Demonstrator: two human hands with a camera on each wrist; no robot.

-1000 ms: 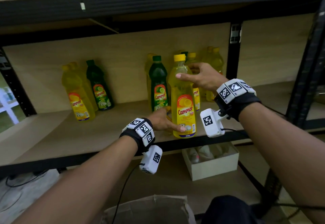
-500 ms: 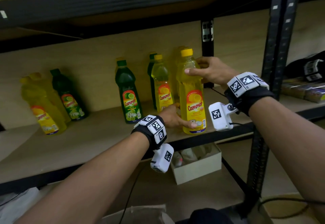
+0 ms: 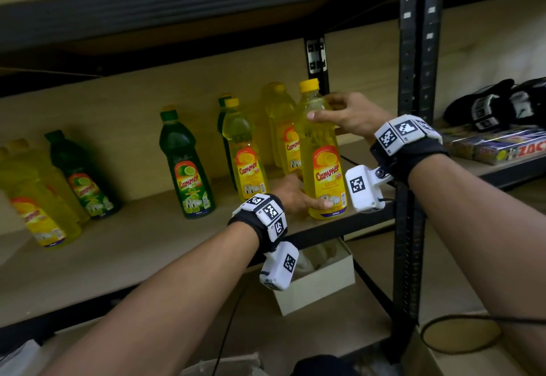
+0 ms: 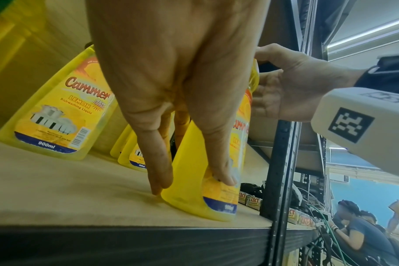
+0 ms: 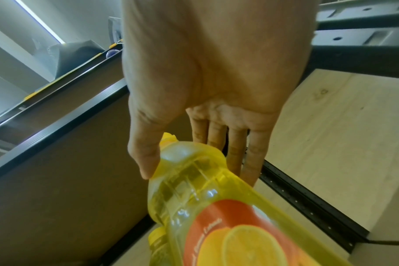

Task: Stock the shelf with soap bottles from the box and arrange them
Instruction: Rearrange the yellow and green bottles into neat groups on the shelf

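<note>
1. Fingers [image 4: 221, 169] of the left hand [image 3: 291, 195] lay straight, pressed against the base of the yellow bottle [image 3: 322, 157].
2. Right hand [image 3: 351, 115] gripped the bottle's shoulder, thumb in front, fingers [image 5: 235, 153] behind.
3. Bottle stood upright at the front edge of the shelf [image 3: 133, 245], near the black post [image 3: 409, 169].
4. Other yellow and green bottles [image 3: 184, 163] stood further left and behind.
5. Open box [image 3: 322, 284] sat on the level below.
</note>
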